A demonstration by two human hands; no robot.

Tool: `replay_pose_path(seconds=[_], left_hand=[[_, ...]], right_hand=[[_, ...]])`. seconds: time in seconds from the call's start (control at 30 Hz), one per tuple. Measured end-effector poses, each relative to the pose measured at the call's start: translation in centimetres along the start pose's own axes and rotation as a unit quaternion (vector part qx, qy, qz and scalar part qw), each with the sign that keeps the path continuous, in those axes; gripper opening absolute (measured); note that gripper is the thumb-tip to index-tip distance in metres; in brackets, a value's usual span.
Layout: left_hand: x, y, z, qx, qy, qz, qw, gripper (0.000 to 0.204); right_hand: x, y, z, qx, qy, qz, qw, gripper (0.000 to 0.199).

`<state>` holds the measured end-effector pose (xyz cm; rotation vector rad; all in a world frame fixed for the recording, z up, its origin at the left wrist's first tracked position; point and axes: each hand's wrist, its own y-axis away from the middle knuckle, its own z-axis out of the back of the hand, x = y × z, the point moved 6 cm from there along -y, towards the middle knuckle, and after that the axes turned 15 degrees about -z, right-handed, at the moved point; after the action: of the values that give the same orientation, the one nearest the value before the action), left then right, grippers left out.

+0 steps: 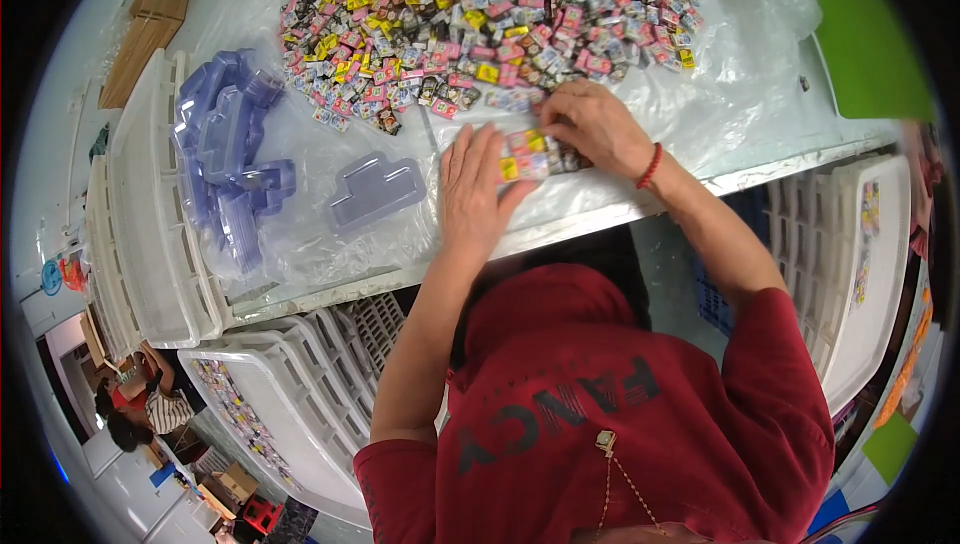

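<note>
A block of small box-shaped pieces (527, 155), in pink, yellow and dark wrappers, lies in neat rows near the table's front edge. My left hand (470, 192) rests flat along the block's left side, fingers stretched and thumb near its lower edge. Over the block's right side, my right hand (592, 127) has its fingers curled and pinched together; what is between them is hidden. Just beyond both hands is a large loose pile of the same small pieces (480, 19). To the left of my left hand lies a single clear bluish plastic tray (377, 193) with a stepped outline.
Nested bluish plastic trays (225, 144) are heaped at the left. Clear plastic sheeting (740, 74) covers the table. White crates (150, 199) stand at the left edge, with more crates (290, 394) below. A green board (850, 24) is at the right. People (150, 399) are in the background.
</note>
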<state>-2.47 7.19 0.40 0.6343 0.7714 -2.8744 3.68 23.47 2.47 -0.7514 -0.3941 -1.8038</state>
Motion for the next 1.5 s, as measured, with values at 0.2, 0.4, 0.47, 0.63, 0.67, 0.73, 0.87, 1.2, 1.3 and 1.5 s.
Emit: replay_pose_path(seconds=[0.2, 0.4, 0.47, 0.63, 0.67, 0.73, 0.87, 1.2, 1.3, 1.5], left_hand=[[-0.1, -0.1, 0.3, -0.013, -0.003, -0.008, 1.000, 0.067], [-2.8, -1.3, 3.8, -0.095, 0.017, 0.031, 0.995, 0.051], [-2.2, -1.2, 2.4, -0.202, 0.570, 0.327, 0.726, 0.035], [-4.1, -2.3, 2.8, -0.179, 0.793, 0.269, 0.517, 0.028], [-4.2, -2.2, 2.8, -0.179, 0.793, 0.269, 0.517, 0.028], [-4.1, -2.0, 2.6, -0.177, 0.780, 0.288, 0.527, 0.029], [-3.5, -2.5, 2.9, -0.281, 0.726, 0.264, 0.570, 0.024], [-3.3, -2.7, 3.9, -0.248, 0.575, 0.269, 0.732, 0.024], [-3.5, -2.8, 4.1, -0.211, 0.573, 0.269, 0.745, 0.026], [-4.0, -2.2, 3.8, -0.206, 0.554, 0.244, 0.769, 0.026]], right_hand=[[0.8, -0.2, 2.2, -0.058, -0.071, 0.014, 0.996, 0.013], [3.7, 0.8, 3.6, 0.081, -0.404, -0.053, 0.910, 0.010], [4.6, 1.0, 3.6, 0.117, -0.424, -0.066, 0.896, 0.009], [5.7, 1.2, 3.5, 0.120, -0.411, 0.004, 0.904, 0.006], [5.8, 1.3, 3.6, 0.116, -0.403, 0.011, 0.908, 0.006], [5.6, 1.6, 3.5, 0.084, -0.402, -0.013, 0.912, 0.006], [5.8, 3.0, 2.8, 0.011, -0.389, -0.126, 0.912, 0.017], [6.0, 3.8, 2.0, 0.005, -0.364, -0.135, 0.922, 0.027], [5.6, 4.1, 2.5, -0.009, -0.362, -0.086, 0.928, 0.024], [5.5, 4.7, 2.6, 0.010, -0.396, -0.098, 0.913, 0.023]])
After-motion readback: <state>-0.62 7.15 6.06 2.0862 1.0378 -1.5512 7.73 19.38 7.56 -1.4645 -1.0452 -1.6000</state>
